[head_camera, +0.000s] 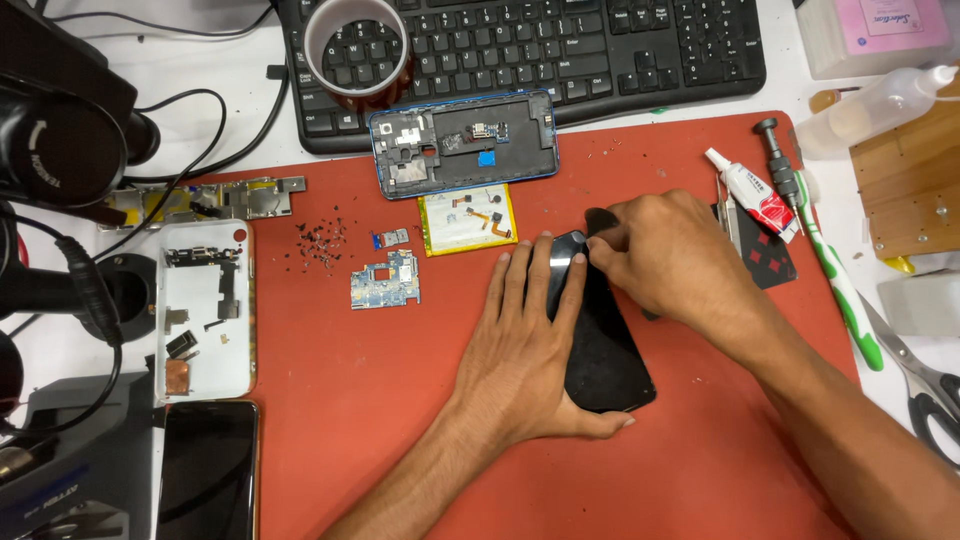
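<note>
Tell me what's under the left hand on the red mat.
The left hand lies flat on a black phone panel, which rests on the red mat. The right hand pinches its top edge. The panel's left part is covered.
</note>
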